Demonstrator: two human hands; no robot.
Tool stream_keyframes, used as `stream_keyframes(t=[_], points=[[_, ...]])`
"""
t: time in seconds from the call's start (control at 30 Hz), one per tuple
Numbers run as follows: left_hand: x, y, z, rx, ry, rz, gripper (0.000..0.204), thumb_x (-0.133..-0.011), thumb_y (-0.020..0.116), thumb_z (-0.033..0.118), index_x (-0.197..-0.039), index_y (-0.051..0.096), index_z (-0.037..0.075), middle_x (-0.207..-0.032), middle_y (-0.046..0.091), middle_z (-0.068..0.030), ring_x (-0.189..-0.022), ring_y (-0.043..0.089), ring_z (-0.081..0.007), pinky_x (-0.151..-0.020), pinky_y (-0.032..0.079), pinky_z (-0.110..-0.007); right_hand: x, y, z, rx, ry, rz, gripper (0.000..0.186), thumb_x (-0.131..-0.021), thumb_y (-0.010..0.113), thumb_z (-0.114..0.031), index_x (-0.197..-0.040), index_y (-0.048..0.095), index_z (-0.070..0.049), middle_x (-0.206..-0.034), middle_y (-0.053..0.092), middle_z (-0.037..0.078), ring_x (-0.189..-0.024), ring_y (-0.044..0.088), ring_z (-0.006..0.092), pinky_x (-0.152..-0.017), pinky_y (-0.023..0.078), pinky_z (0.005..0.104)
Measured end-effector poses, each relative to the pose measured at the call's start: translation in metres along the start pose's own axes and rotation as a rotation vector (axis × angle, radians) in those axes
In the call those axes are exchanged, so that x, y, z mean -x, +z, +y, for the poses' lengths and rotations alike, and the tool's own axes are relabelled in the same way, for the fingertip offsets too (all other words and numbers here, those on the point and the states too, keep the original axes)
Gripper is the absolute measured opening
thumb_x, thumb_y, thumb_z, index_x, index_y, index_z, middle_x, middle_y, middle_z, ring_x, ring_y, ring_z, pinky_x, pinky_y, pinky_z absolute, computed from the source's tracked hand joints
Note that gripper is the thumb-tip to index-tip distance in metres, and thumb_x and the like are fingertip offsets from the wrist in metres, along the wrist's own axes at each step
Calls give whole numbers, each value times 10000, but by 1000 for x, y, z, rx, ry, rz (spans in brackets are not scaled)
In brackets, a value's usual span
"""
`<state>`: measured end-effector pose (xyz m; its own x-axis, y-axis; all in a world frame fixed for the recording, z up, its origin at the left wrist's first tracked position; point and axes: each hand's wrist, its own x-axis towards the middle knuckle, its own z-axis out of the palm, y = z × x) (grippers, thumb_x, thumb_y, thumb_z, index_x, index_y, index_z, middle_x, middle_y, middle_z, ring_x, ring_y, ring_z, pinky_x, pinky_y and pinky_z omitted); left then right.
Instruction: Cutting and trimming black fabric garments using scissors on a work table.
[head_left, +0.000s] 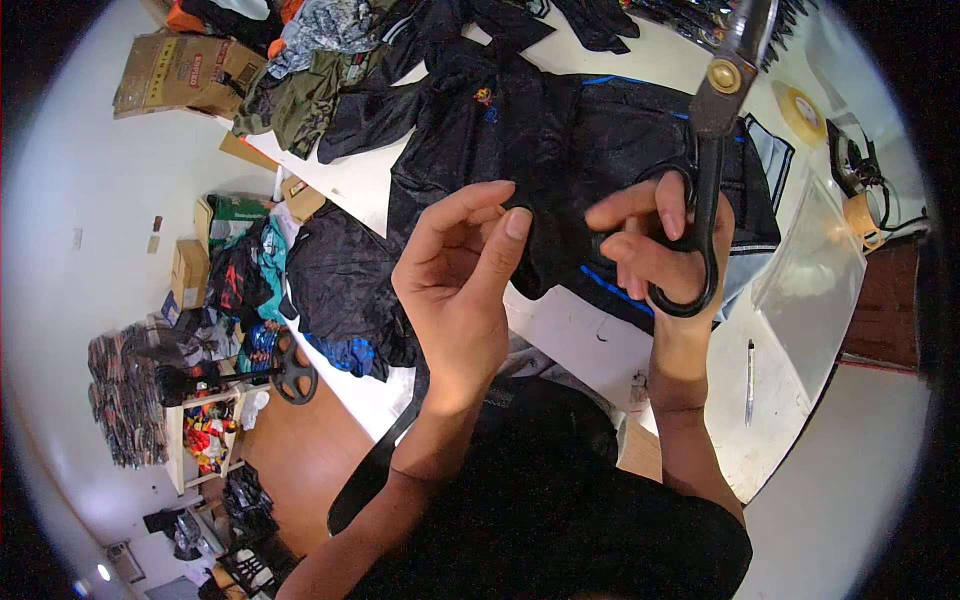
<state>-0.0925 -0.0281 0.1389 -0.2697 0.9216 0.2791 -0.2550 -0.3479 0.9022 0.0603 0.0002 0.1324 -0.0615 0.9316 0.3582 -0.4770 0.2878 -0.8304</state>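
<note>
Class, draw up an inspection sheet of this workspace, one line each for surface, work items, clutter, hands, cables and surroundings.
Surface: white table, partly covered by clothing.
Work items: black garment with blue trim, spread out; scissors.
Clutter: pen, tape roll, piled clothes.
Hands: right hand holds the scissors by the handles; left hand is at the garment, grip unclear.
Cables: dark cord near the right edge.
Surroundings: cardboard box, brown floor.

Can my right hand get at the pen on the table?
Probably yes: the pen lies uncovered on the table, though the scissors looped on your right hand might hamper a grip.
</note>
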Motion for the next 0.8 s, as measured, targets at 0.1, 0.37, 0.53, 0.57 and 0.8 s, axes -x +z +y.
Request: stream_keyframes(t=[0.1,0.37,0.53,0.57,0.8], points=[[1,0,1,6,-11,-69,216,-799,624,-61,-1008,605,-10,-847,613,-29,-741,549,-47,-657,427,-167,0,4,1,182,-67,57,415,-575,705,82,-596,346,-124,-852,658,207,-371,469,64,-362,378,172],[6,3,4,-81,-9,-99,229,-782,648,-56,-1004,606,-21,-875,631,-50,-779,569,-57,-688,443,-171,7,12,1,327,-35,93,373,-659,736,61,-648,395,-89,-801,677,146,-448,489,7,-402,375,148],[7,3,10,-186,-5,-81,219,-773,654,-62,-985,614,-31,-895,635,-62,-779,569,-63,-694,446,-179,7,12,4,380,-64,101,358,-673,725,70,-657,401,-80,-777,674,139,-486,509,20,-441,395,158],[7,3,11,-218,41,-89,213,-769,649,-73,-976,617,-37,-897,636,-68,-788,571,-70,-696,445,-183,7,12,5,372,-133,78,354,-678,717,73,-656,398,-79,-771,671,142,-488,510,22,-441,394,158],[3,2,15,-314,229,-216,210,-742,610,-127,-936,621,-45,-854,619,-94,-747,553,-104,-668,427,-205,9,15,6,206,-47,96,354,-701,672,80,-645,373,-100,-770,655,144,-456,489,20,-377,358,158]])
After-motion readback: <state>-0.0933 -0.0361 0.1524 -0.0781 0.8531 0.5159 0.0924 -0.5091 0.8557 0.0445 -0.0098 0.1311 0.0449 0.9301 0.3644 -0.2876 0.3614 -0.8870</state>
